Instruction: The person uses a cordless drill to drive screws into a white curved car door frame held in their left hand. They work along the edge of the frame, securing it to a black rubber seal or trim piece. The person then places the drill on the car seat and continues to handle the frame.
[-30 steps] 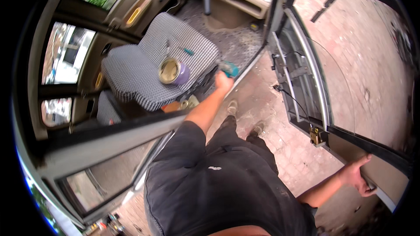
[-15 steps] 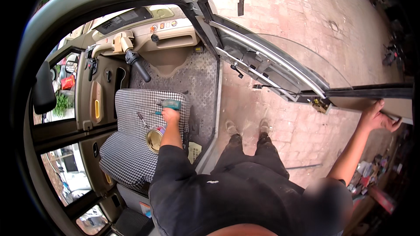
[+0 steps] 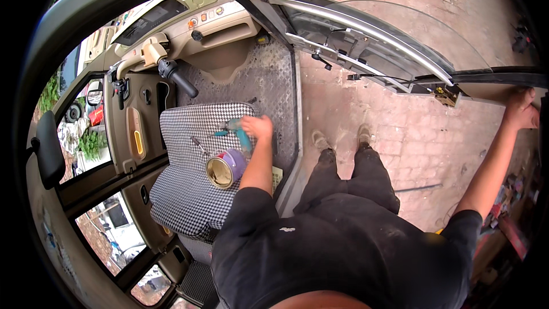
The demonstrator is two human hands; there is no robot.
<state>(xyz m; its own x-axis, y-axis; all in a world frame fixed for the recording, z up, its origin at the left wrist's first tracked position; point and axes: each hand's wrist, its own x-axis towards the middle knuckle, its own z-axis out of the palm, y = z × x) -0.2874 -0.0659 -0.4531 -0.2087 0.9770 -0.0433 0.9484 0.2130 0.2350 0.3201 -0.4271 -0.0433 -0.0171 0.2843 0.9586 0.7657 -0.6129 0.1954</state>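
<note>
My left hand point(image 3: 258, 127), smeared by motion, is at the rear end of a teal power drill point(image 3: 233, 125) lying on the checked seat point(image 3: 186, 129). Whether its fingers grip the drill does not show. Beside the drill are a small teal-handled tool point(image 3: 219, 134) and a thin tool point(image 3: 198, 145), perhaps a screwdriver. An open purple can point(image 3: 233, 163) with a dirty inside stands tilted on the seat, close to my left forearm. Far to the right, my right hand point(image 3: 521, 111) is closed on the edge of the open vehicle door point(image 3: 486, 88).
Ahead of the seat are handlebars point(image 3: 184, 83) and a beige dashboard point(image 3: 229, 31). The door's frame with its glass pane point(image 3: 412, 28) swings out over pink paving point(image 3: 394, 149). A dark rod point(image 3: 419, 188) lies on the ground. Clutter point(image 3: 506, 203) fills the right edge.
My left hand has shifted right, off the drill's handle to its rear end; the handle now shows. My right hand stays at the door edge. The whole view has shifted.
</note>
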